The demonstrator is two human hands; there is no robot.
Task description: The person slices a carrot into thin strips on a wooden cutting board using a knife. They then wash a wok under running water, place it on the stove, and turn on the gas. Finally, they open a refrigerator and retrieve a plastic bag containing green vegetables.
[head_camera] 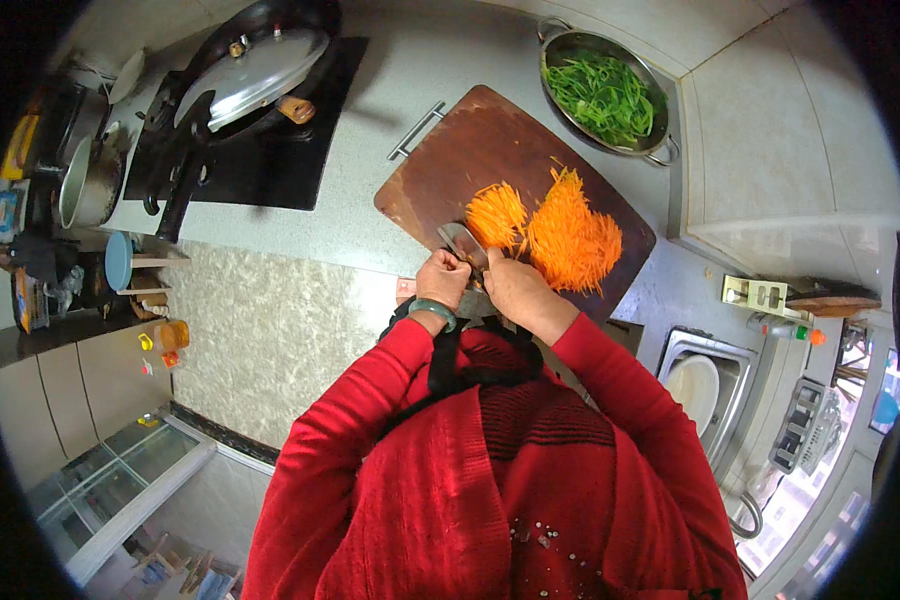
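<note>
My right hand point(511, 283) is closed around the handle of a kitchen knife point(463, 244), low over the near edge of a dark wooden cutting board point(450, 161). My left hand point(444, 276), with a green bangle at the wrist, is at the blade's left side with its fingers drawn together; whether it pinches something small cannot be told. Just beyond the blade lies a small pile of shredded carrot point(496, 215). A larger pile of carrot shreds point(570, 236) lies to its right on the board.
A metal pan of cut green vegetables point(604, 97) stands at the back right by the tiled wall. On the left, a lidded wok point(251, 79) sits on a black cooktop point(285, 172). A sink point(746, 367) holding a white basin point(694, 390) is at the right.
</note>
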